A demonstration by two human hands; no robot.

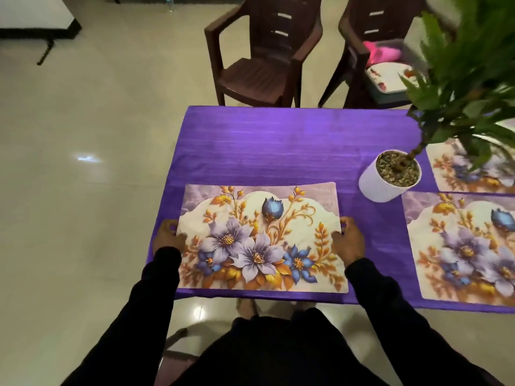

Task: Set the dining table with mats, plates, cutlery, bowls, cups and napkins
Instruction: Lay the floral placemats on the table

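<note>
Left hand [170, 236] grips left edge of floral mat [262, 238], fingers curled on it; mat flat on purple tablecloth [278, 146] at near edge. Right hand [348, 238] pinches right edge. White plant pot [388, 178], two more mats [459, 246] right. No readable writing.

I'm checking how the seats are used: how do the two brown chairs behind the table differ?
The left chair has a bare seat; the right chair carries a plate and something pink on its seat. The left chair is in full view; the right chair is partly hidden by the plant. Both are dark brown, with armrests and slotted backs.
</note>
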